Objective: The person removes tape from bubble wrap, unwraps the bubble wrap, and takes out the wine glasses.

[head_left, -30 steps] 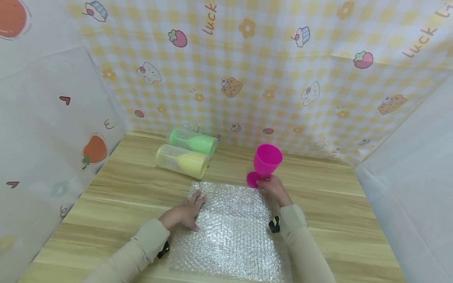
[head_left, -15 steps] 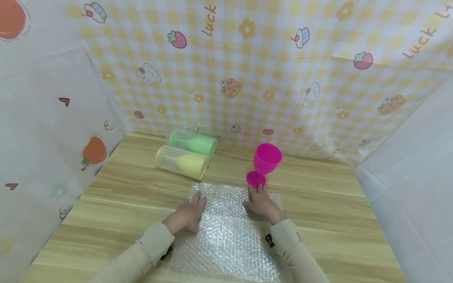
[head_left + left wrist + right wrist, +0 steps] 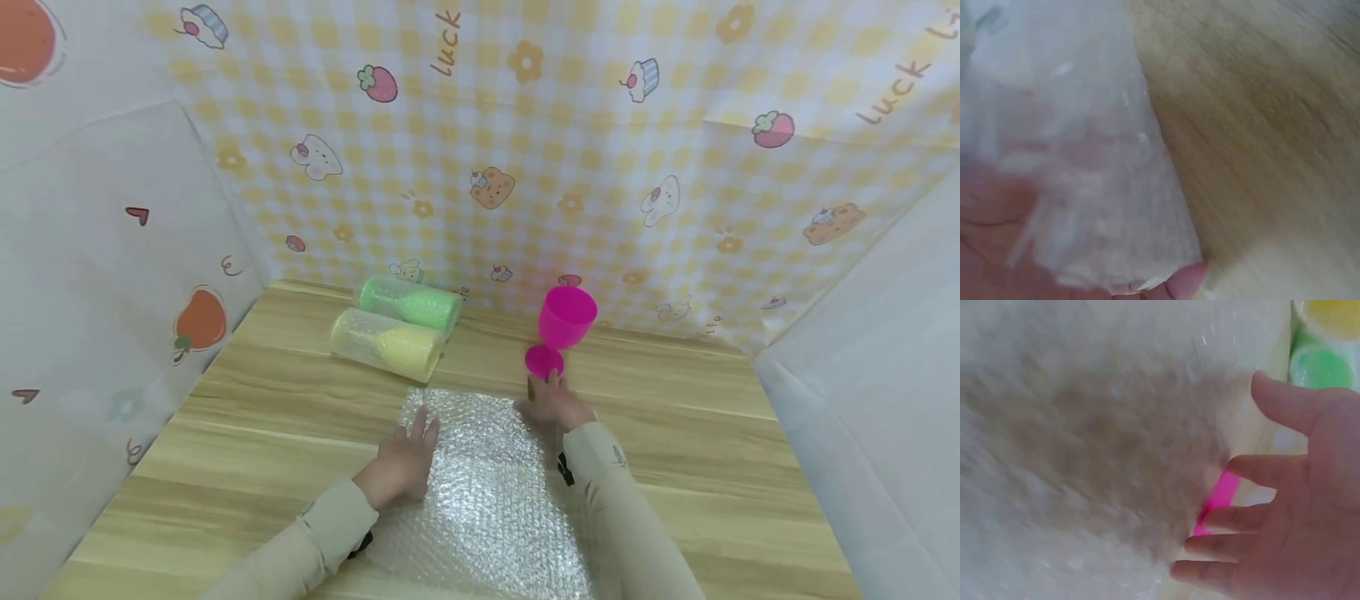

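On the wood-grain surface [image 3: 720, 450] before a yellow-checked backdrop [image 3: 420, 125], you lean both hands over a glossy sheet of bubble wrap [image 3: 491, 492]; your left hand [image 3: 402, 465] rests at the sheet's left side, fingers spread and extended, while the left wrist view catches clear film across the palm; your right hand [image 3: 557, 403] reaches past the upper right corner, wide and gripping nothing, its fingers extended at the foot of a bright pink goblet [image 3: 567, 319]; that goblet stands upright just beyond the sheet's far edge, its mouth up; whether every fingertip touches it, you cannot tell. To the left of the goblet, well apart from it, a yellow cup [image 3: 392, 343] and a green cup [image 3: 411, 302], each rolled in clear wrap, lie on their sides next to each other, the yellow nearer you; beige sleeves [image 3: 333, 512] cover your forearms.
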A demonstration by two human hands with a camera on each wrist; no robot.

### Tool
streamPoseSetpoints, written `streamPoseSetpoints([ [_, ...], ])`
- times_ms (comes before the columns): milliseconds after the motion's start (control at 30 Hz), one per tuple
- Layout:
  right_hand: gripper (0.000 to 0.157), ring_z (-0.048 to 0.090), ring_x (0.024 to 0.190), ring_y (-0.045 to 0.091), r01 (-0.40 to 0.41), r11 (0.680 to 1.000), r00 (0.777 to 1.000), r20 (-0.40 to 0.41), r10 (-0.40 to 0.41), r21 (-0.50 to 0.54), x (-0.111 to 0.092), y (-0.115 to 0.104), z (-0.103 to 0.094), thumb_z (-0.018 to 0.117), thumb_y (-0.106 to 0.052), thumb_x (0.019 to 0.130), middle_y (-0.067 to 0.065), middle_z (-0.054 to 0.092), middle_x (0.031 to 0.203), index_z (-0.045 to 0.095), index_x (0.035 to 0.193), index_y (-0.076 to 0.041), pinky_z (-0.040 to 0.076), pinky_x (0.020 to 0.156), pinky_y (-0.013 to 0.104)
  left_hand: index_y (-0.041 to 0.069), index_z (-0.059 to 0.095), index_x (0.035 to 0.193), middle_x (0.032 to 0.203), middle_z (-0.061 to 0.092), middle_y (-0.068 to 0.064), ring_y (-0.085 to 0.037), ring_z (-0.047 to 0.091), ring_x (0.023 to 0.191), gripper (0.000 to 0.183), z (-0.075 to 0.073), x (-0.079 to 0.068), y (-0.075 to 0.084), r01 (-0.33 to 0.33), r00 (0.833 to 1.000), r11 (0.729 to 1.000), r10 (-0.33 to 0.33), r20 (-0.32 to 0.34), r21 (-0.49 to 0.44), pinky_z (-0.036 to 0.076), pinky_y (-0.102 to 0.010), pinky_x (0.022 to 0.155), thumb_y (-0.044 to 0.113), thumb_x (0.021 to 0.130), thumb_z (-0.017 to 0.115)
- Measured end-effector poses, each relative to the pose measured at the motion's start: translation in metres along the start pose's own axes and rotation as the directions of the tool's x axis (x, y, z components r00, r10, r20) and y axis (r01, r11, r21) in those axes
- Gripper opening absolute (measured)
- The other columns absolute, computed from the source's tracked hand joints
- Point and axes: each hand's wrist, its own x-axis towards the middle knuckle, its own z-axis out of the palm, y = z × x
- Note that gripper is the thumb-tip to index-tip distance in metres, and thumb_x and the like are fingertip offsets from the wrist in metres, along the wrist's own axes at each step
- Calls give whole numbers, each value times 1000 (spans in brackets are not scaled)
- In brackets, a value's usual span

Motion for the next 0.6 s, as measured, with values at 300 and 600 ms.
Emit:
streamPoseSetpoints([
  [300, 77, 2, 135, 48, 44, 999, 999, 24, -44, -2, 22, 9, -19, 49, -46, 88, 25, 4, 149, 13, 146, -10, 10, 104, 66, 5, 23, 141, 149, 15, -19, -41, 44, 113, 87, -2, 1, 5, 21, 1000, 998, -20, -23, 57, 50, -44, 72, 1, 66, 68],
  [600, 74, 4, 134, 49, 116, 993, 993, 28, -117, 35, 29, 17, -23, 51, -37, 90, 25, 6, 149, 15, 144, -2, 8, 106, 64, 5, 24, 139, 149, 15, -19, -40, 48, 106, 88, -4, 3, 2, 35, 999, 999, -35, -3, 36, 49, -44, 71, -1, 63, 68],
])
